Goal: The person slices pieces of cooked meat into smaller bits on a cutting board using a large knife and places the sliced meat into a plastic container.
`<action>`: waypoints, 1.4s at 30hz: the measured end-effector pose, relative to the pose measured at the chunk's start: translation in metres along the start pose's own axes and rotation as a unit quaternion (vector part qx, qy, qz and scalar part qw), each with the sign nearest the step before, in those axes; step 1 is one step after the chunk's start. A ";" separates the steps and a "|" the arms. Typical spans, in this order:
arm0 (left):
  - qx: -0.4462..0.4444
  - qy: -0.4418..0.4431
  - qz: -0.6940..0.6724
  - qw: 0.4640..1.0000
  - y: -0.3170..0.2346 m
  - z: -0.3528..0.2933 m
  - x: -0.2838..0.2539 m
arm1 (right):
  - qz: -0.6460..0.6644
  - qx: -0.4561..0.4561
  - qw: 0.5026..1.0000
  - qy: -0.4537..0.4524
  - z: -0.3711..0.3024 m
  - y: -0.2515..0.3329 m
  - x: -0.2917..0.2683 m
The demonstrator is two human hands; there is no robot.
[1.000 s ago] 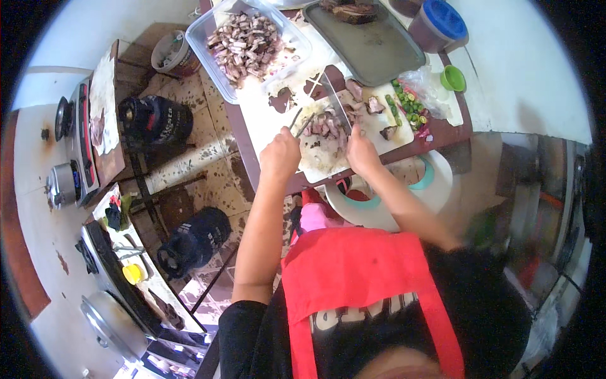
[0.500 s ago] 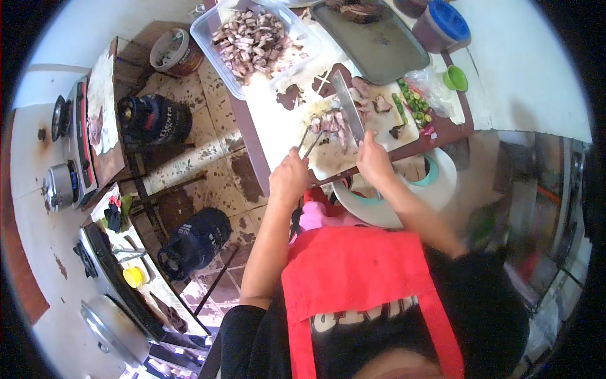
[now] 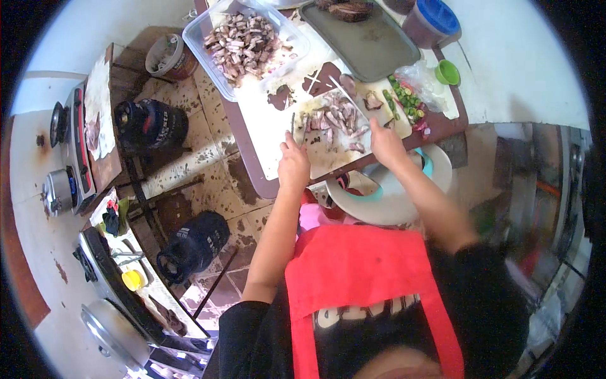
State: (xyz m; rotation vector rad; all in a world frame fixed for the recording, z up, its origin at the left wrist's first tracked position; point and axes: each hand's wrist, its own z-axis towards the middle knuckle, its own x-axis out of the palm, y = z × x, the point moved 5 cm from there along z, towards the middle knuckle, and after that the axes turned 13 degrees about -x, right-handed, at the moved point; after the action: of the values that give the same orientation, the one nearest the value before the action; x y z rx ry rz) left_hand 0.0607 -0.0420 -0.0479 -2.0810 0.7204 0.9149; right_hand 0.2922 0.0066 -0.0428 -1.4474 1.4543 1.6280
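My left hand (image 3: 294, 165) is closed around slim metal tongs (image 3: 293, 122), whose tips point away from me at the left side of the white cutting board (image 3: 320, 165). In my right hand (image 3: 387, 146) is a broad-bladed knife (image 3: 347, 96), tilted so its blade shows nearly edge-on. Chopped meat (image 3: 332, 119) lies in a loose pile between the two tools, left of the blade. Right of the knife, a larger meat piece (image 3: 372, 100) rests near whole green chilies. Sliced green chilies (image 3: 410, 101) are heaped at the board's right edge.
A clear plastic tub (image 3: 226, 91) of chopped meat stands far left on the table. Beside it are a grey tray (image 3: 379, 60), a blue-lidded container (image 3: 432, 25) and a green cup (image 3: 447, 72). A white stool (image 3: 410, 205) sits below the table edge; gas cylinders (image 3: 192, 246) stand left.
The knife has turned from showing its flat side to nearly edge-on, and my right hand moved slightly right. The meat has spread out rightward. My left hand and tongs shifted left, off the meat.
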 end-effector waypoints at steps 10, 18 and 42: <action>0.025 -0.048 -0.092 0.994 -0.002 0.007 0.008 | 0.089 -0.006 0.996 0.028 0.005 0.018 0.003; 0.012 -0.090 -0.066 0.994 0.010 0.008 0.009 | 0.117 -0.006 0.993 0.020 0.003 0.029 0.009; 0.085 -0.016 -0.050 0.995 0.024 0.016 0.004 | 0.198 -0.015 0.980 0.021 0.012 0.064 0.003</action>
State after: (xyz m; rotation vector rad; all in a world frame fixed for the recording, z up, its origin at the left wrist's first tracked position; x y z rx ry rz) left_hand 0.0394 -0.0437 -0.0682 -1.9302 0.6484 0.8023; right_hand 0.2301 -0.0016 -0.0238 -1.2691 1.8391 1.8640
